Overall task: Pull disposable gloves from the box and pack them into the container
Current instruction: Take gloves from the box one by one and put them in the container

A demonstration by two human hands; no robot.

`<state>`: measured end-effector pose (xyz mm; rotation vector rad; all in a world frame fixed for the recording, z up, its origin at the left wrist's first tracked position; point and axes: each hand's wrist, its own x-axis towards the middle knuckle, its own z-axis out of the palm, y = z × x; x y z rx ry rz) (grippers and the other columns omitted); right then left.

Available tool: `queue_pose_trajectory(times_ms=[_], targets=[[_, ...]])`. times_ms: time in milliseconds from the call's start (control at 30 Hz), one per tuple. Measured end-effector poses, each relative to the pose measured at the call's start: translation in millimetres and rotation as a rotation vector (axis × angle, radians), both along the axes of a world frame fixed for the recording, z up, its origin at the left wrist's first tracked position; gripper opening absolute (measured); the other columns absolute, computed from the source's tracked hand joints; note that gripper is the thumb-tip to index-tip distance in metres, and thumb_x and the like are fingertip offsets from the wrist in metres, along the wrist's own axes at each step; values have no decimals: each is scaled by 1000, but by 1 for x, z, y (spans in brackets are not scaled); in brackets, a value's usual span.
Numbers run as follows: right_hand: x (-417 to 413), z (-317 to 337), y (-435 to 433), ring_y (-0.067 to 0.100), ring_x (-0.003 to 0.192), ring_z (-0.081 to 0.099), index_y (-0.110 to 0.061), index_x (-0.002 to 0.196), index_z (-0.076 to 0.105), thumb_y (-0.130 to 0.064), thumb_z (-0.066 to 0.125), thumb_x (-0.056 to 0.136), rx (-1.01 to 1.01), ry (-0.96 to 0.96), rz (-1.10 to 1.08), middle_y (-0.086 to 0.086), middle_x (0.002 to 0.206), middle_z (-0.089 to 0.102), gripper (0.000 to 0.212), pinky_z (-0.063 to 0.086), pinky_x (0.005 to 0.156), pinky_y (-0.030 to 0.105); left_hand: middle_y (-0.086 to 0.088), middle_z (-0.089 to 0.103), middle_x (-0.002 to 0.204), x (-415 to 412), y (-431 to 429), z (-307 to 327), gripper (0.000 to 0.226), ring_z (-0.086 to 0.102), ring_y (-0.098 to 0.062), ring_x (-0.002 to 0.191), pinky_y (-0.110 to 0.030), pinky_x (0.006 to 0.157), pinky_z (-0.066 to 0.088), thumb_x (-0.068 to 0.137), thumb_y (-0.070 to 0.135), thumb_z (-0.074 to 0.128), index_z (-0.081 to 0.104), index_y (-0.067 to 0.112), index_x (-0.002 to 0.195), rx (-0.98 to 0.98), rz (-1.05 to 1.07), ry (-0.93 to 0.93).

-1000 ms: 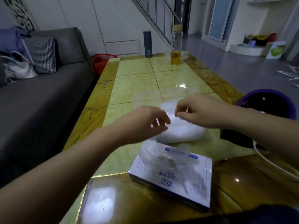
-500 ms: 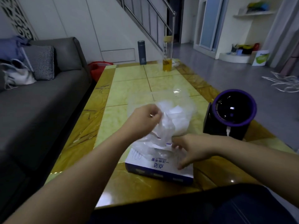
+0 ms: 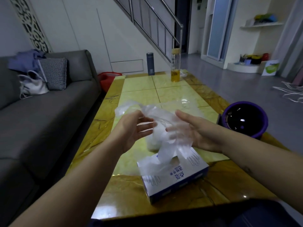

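A white and blue glove box (image 3: 173,175) lies on the near part of the yellow table (image 3: 168,94). A thin clear glove (image 3: 165,154) rises from its opening and drapes over the palm of my right hand (image 3: 195,131), whose fingers are straight. My left hand (image 3: 135,127) faces it, fingers relaxed and touching crumpled clear film (image 3: 129,108). Between and below both hands sits a clear bag (image 3: 153,141) stuffed with whitish gloves, partly hidden by the film.
A round purple and black device (image 3: 244,119) stands at the table's right edge. A dark flask (image 3: 151,63) and a tall bottle of yellow liquid (image 3: 175,68) stand at the far end. A grey sofa (image 3: 49,112) runs along the left.
My right hand rose from the box, drawing a glove up with it. My left hand loosened from a grip on the film to relaxed fingers. The camera tilted up.
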<state>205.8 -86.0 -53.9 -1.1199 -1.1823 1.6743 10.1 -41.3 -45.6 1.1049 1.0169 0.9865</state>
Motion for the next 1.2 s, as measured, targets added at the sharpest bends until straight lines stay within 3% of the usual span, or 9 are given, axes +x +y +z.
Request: queue_pose_trajectory(times_ms=[233, 333, 467, 567, 633, 767, 900, 1067, 1200], targets=[[-5, -1, 6, 12, 58, 61, -11, 77, 58, -11, 64, 84, 103, 19, -205, 1, 61, 62, 9, 55, 66, 26, -6, 69, 98, -31, 0, -2, 19, 67, -21, 95, -38, 91, 53, 96, 14, 44, 63, 11, 97, 79, -80, -63], [-2, 8, 7, 10, 53, 59, -10, 79, 56, -4, 59, 87, 218, -47, -212, 0, 61, 63, 11, 54, 60, 24, -7, 72, 91, -52, 1, -2, 21, 69, -22, 91, -42, 98, 43, 97, 19, 38, 56, 9, 92, 6, -127, -23], [-1, 20, 8, 8, 41, 46, -8, 81, 54, -3, 58, 89, 427, -242, -164, 12, 85, 70, 10, 45, 45, 19, -3, 71, 89, -68, 8, 9, 39, 66, -18, 81, -39, 86, 44, 99, 41, 31, 57, 13, 98, -31, -74, 145], [-5, 27, 8, 15, 39, 48, -11, 84, 53, -11, 57, 92, 529, -434, -168, 12, 86, 72, 9, 50, 51, 29, 5, 65, 106, -61, 14, 22, 39, 60, -10, 95, -38, 95, 43, 98, 51, 34, 57, 22, 111, 202, 217, 300], [-10, 27, 9, 31, 53, 62, -9, 84, 52, -12, 58, 92, 543, -485, -252, 1, 69, 70, 11, 53, 70, 41, 7, 62, 104, -50, 6, 29, 29, 57, 0, 91, -20, 83, 46, 99, 38, 42, 56, 19, 115, 505, 383, 375], [-25, 27, 12, 13, 48, 62, -7, 78, 47, -7, 61, 90, 445, -306, -401, 7, 68, 53, 19, 58, 67, 37, 15, 59, 87, -16, -26, 32, 17, 56, 4, 76, -11, 66, 47, 90, 34, 53, 60, 23, 100, 921, 171, 652], [-36, 32, 8, 24, 73, 69, 3, 95, 57, -12, 60, 90, 287, -130, -343, 18, 87, 65, 16, 57, 65, 32, 18, 54, 118, 7, -36, 22, 59, 54, 5, 99, -21, 83, 49, 76, 63, 56, 49, 35, 128, 688, -183, 722], [-43, 35, 5, 19, 85, 66, 5, 110, 62, -12, 61, 88, 230, -40, -217, 11, 90, 67, 28, 55, 72, 33, 19, 60, 111, 13, -36, 20, 32, 56, 8, 100, -11, 81, 47, 84, 32, 67, 50, 44, 109, 695, -245, 603], [-37, 39, 6, 18, 88, 66, -1, 93, 63, -4, 55, 86, 226, 172, -152, 13, 92, 63, 11, 56, 80, 37, 7, 47, 138, 11, -25, 13, 59, 48, -9, 121, -32, 99, 44, 88, 14, 57, 39, 29, 142, 779, -69, 771]])
